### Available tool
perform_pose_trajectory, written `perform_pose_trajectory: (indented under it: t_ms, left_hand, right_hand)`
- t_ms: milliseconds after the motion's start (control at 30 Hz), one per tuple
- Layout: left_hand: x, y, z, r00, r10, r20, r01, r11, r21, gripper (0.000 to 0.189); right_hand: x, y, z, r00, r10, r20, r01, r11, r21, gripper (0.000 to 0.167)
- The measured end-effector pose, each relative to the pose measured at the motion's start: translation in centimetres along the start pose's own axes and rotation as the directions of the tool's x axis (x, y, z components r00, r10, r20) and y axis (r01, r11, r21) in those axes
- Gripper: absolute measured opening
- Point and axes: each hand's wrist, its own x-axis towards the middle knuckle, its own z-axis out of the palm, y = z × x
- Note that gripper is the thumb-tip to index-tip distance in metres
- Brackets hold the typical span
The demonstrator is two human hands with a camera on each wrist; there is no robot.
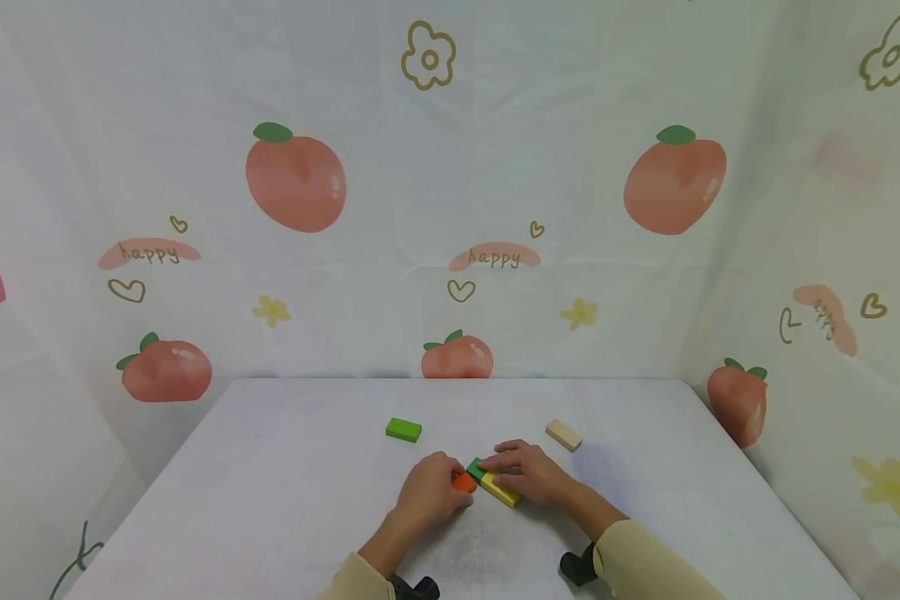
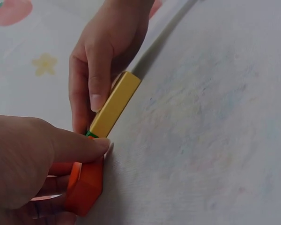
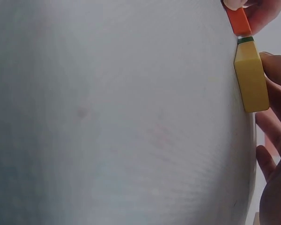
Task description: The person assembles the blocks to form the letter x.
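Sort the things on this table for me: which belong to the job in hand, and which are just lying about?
Likely in the job:
- orange block, held by the left hand
- yellow block, touched by the right hand
- dark green block, at the yellow one's end

Apparently lying about, untouched:
- light green block
- pale wooden block

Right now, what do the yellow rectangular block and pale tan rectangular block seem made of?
Yellow rectangular block: probably painted wood, smooth; even colour and slightly rounded corners, though plastic is possible. Pale tan rectangular block: perhaps bare wood, matt; its wood-like colour suggests it, grain too small to tell.
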Motion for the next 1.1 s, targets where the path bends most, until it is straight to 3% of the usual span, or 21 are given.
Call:
perform_pose_trajectory:
  t_ms: [267,667,933,1100]
  left_hand:
    - [-0.06,0.23,0.46,0.999,-0.047,-0.025,0.045,0.998,-0.052,0.039]
    - [-0.13,0.87,0.51,0.997,-0.076,-0.020,0.075,0.996,-0.058,0.040]
    - [-0.21,0.96,0.52,0.998,-0.053,-0.025,0.052,0.997,-0.058,0.055]
    - [-0.15,0.29,0.36,1.000,-0.006,-0.019,0.005,0.998,-0.059,0.057]
  right_hand:
    - [0.08,0.10,0.12,0.999,-0.044,-0.011,0.044,0.999,0.007,0.028]
    - [0.12,-0.05,0.07,0.999,-0.035,-0.002,0.035,0.999,-0.005,0.029]
    - [0.04,-0.04,0.00,0.999,-0.035,-0.009,0.035,0.999,-0.007,0.028]
    - [0.18,-0.25,-0.06,0.999,-0.034,-0.002,0.034,0.999,-0.011,0.027]
